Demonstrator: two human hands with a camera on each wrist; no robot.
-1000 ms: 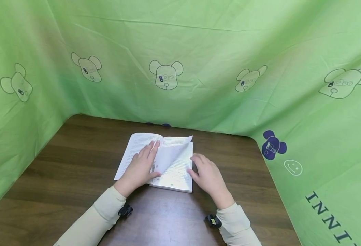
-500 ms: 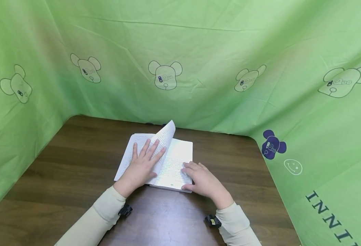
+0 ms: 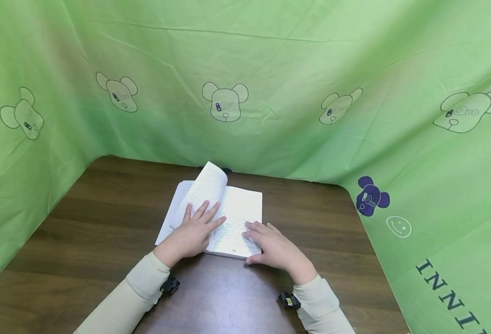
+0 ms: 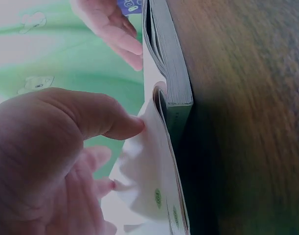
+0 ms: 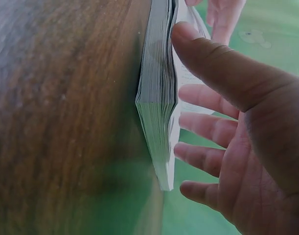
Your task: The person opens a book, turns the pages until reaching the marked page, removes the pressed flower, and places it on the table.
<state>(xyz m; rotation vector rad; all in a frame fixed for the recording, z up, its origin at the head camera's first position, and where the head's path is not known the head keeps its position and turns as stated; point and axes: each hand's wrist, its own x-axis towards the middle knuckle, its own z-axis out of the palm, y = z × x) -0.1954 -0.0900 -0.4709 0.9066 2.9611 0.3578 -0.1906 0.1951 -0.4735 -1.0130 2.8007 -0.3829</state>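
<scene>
An open book (image 3: 244, 202) with printed pages lies on the wooden table. One page (image 3: 210, 182) curls up over the left side, its top end raised. My left hand (image 3: 192, 234) rests on that page near the spine, fingers spread. The left wrist view has the left thumb (image 4: 121, 125) touching the paper close to the spine. On the right page lie the fingertips of my right hand (image 3: 274, 247), its thumb at the bottom edge. Seen from the right wrist, the thick page block (image 5: 156, 78) stands beside those loosely extended fingers.
A dark brown wooden table (image 3: 103, 218) bears the book. Green cloth (image 3: 279, 55) with bear-like drawings hangs behind and at both sides. Each wrist wears a small black camera, one on the left (image 3: 170, 285) and one on the right (image 3: 289, 300).
The page has turned over from the right side to the left. My left hand has shifted slightly down, fingers spreading over it. My right hand has moved left onto the right page.
</scene>
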